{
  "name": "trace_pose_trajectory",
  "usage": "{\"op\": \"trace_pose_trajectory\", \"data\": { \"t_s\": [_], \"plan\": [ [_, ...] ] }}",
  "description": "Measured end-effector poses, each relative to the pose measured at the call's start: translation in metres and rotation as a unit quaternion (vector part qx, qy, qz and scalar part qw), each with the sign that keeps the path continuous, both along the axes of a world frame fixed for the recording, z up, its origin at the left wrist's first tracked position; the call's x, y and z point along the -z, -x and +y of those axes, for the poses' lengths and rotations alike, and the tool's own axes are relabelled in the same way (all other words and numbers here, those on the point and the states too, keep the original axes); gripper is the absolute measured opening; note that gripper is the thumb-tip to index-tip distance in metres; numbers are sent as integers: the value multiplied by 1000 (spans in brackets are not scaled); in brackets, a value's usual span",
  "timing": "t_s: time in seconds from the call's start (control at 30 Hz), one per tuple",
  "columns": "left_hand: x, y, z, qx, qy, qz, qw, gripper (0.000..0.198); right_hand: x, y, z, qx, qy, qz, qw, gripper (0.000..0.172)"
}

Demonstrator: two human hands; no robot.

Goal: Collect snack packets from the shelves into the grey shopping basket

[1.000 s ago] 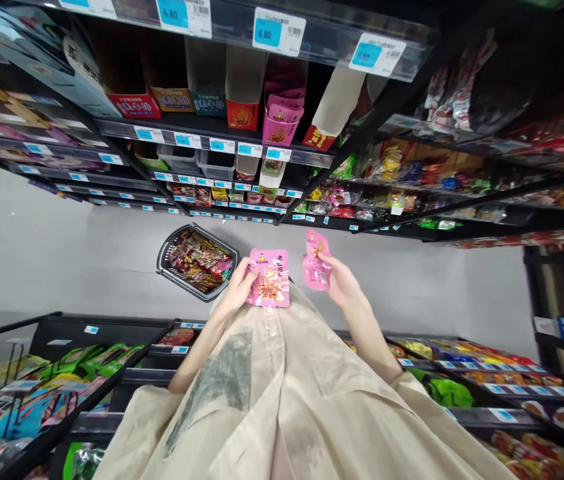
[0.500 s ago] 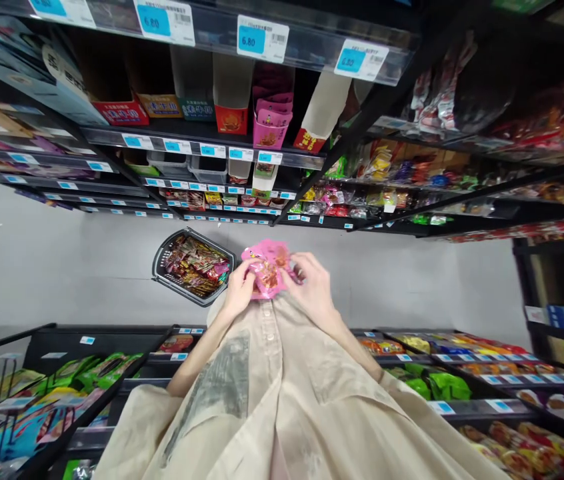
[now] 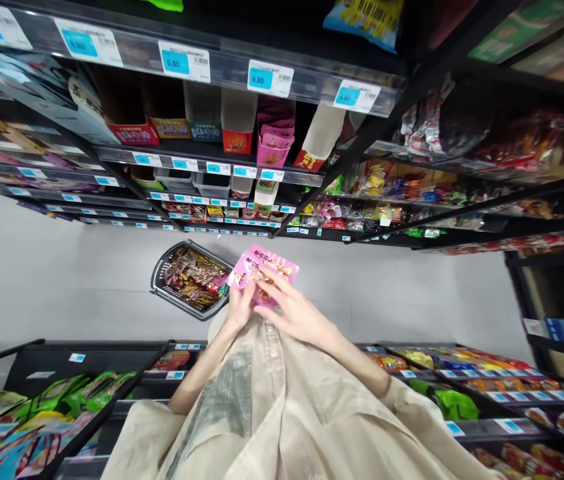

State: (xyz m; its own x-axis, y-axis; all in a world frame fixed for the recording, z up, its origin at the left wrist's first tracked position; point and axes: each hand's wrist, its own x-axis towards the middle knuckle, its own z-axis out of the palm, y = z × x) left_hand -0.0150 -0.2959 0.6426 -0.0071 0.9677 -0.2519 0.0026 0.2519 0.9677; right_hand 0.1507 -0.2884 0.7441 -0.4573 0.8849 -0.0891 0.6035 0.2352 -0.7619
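Two pink snack packets (image 3: 285,267), overlapping and fanned out, are held in front of my shirt. My left hand (image 3: 242,305) grips their lower left side, with the thumb over the front. Across the packets lies my right hand (image 3: 293,312), its fingers stretched and apart, touching or just over the front and hiding part of the print. On the floor to the left, close beside the packets, is a dark shopping basket (image 3: 158,288) filled with many small snack packets (image 3: 195,277).
Ahead stands a black shelf (image 3: 182,155) with snack boxes, including a pink box (image 3: 273,148) of similar pink packets. Hanging snacks (image 3: 537,133) are at the right. Shelves of green bags (image 3: 97,393) stand behind me on both sides. Grey floor (image 3: 387,293) runs between them.
The packets have turned and spread so that two show side by side. My right hand has moved left from their right edge and its fingers have straightened over them.
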Motion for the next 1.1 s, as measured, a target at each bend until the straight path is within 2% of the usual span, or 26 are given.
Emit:
{"op": "trace_pose_trajectory", "data": {
  "t_s": [0.07,0.13,0.17,0.23,0.3,0.4,0.47,0.53,0.6,0.7,0.77,0.9,1.0,1.1],
  "plan": [
    [-7,6,4,-24,-6,4,1000,47,-6,-11,10,105,-12,62,992,41],
    [-12,11,9,-14,-4,-4,1000,44,-5,-19,24,215,-15,94,972,52],
    [-14,12,11,4,0,-13,1000,44,-2,-20,31,238,7,107,965,64],
    [-19,11,15,34,-8,-22,999,44,10,-15,41,211,106,137,962,80],
    [-23,6,18,8,-42,-7,999,52,23,0,44,177,198,179,947,74],
    [-28,-4,16,-78,-73,32,994,82,36,25,33,229,233,250,911,60],
    [-29,-7,11,-87,-55,41,994,90,40,33,20,269,255,292,882,57],
    [-27,-8,4,-70,-24,26,997,76,43,32,5,297,298,333,844,56],
    [-23,-6,0,-46,20,-20,999,52,48,25,-8,303,367,367,799,51],
    [-17,-6,1,-43,82,-99,991,38,56,12,-21,270,433,393,765,57],
    [-15,-9,7,-41,104,-143,983,33,59,6,-21,277,448,397,752,61],
    [-17,-23,25,-17,103,-190,976,26,58,-6,-5,314,489,392,713,65],
    [-21,-32,42,21,86,-195,977,27,57,-18,15,297,539,396,681,64],
    [-24,-39,70,69,57,-188,978,33,54,-34,38,251,552,396,689,59]
  ]
}}
